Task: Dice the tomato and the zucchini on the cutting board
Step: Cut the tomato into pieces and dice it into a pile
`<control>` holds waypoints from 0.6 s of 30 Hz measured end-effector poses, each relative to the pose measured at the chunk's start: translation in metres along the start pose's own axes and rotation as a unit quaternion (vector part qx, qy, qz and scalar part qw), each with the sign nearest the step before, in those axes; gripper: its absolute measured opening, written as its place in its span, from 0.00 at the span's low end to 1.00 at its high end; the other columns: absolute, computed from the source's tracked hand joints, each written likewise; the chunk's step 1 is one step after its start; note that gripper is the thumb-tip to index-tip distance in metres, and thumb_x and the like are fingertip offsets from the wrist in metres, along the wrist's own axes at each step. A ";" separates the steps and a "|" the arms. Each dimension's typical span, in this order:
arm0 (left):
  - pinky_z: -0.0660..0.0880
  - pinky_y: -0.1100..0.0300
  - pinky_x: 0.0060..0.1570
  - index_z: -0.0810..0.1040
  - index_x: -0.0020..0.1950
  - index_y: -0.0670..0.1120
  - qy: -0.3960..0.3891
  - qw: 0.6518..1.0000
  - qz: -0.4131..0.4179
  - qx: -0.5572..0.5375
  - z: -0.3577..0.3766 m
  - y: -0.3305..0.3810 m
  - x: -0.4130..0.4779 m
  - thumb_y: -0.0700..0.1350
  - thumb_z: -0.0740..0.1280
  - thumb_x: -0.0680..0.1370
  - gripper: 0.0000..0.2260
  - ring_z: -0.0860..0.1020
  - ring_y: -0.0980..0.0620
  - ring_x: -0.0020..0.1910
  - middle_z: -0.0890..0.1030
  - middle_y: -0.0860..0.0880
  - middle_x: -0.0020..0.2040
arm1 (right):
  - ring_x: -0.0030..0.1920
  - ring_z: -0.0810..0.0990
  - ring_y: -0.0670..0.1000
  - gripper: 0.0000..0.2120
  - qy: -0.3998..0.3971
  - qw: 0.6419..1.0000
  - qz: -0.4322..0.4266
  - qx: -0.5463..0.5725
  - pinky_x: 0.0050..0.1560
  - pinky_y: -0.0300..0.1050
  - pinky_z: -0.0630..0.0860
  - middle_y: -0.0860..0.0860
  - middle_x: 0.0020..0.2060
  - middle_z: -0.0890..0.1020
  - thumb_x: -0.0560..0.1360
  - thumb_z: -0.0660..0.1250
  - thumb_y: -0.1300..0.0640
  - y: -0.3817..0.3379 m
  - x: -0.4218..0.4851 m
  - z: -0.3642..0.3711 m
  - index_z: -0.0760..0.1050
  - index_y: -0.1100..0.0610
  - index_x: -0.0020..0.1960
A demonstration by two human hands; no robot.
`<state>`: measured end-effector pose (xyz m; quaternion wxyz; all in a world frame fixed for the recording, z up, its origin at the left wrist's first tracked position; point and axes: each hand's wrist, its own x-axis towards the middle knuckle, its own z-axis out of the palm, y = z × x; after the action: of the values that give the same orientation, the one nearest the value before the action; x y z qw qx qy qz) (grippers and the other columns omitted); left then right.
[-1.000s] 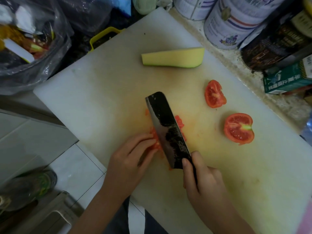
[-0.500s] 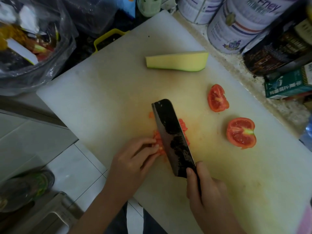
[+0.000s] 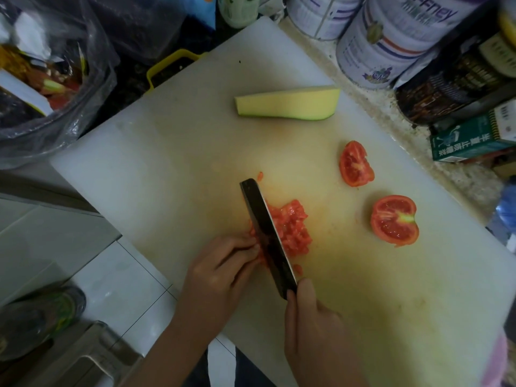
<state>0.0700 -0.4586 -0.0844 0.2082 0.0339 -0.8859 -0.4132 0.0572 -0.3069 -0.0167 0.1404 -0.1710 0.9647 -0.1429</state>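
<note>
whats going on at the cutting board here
A person is dicing tomato on the white cutting board. The right hand grips a dark cleaver; the left hand holds the remaining tomato against its blade. Diced tomato is piled on the blade's other side. A tomato half, a tomato wedge and a zucchini piece lie uncut.

We see red tomato dice (image 3: 290, 230), a pale yellow-green zucchini (image 3: 287, 103), a white, orange-stained cutting board (image 3: 145, 169), and a dark knife blade (image 3: 265, 233).
</note>
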 end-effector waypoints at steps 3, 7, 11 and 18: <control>0.76 0.62 0.56 0.84 0.49 0.38 -0.009 1.000 0.001 0.001 -0.002 -0.001 0.001 0.41 0.71 0.75 0.08 0.80 0.52 0.51 0.83 0.44 0.49 | 0.14 0.68 0.53 0.10 0.001 1.000 -0.009 0.008 0.13 0.42 0.57 0.50 0.17 0.69 0.75 0.53 0.52 -0.004 0.013 0.004 0.65 0.57 0.50; 0.74 0.65 0.59 0.84 0.50 0.38 -0.018 1.000 -0.012 -0.016 -0.003 -0.001 0.002 0.42 0.70 0.76 0.09 0.79 0.54 0.53 0.82 0.45 0.51 | 0.16 0.69 0.50 0.10 0.053 0.997 -0.038 0.032 0.17 0.38 0.54 0.47 0.20 0.70 0.78 0.52 0.53 -0.016 0.055 0.003 0.68 0.58 0.49; 0.73 0.65 0.59 0.84 0.50 0.38 -0.003 1.000 -0.016 -0.019 -0.002 -0.001 0.000 0.42 0.70 0.76 0.08 0.79 0.55 0.53 0.82 0.46 0.52 | 0.21 0.70 0.51 0.13 0.062 0.994 -0.014 0.087 0.23 0.42 0.58 0.50 0.23 0.72 0.81 0.54 0.51 -0.003 0.057 -0.008 0.72 0.58 0.50; 0.73 0.63 0.61 0.83 0.52 0.38 -0.019 0.999 -0.021 -0.044 -0.004 -0.002 0.000 0.41 0.73 0.74 0.09 0.79 0.55 0.56 0.81 0.47 0.54 | 0.20 0.69 0.48 0.05 0.050 0.987 -0.048 0.146 0.21 0.49 0.65 0.53 0.21 0.72 0.77 0.52 0.44 0.015 0.012 -0.023 0.59 0.42 0.44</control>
<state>0.0713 -0.4632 -0.0833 0.1845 0.0355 -0.8698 -0.4562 0.0345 -0.2926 -0.0035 0.1089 -0.1871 0.9299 -0.2975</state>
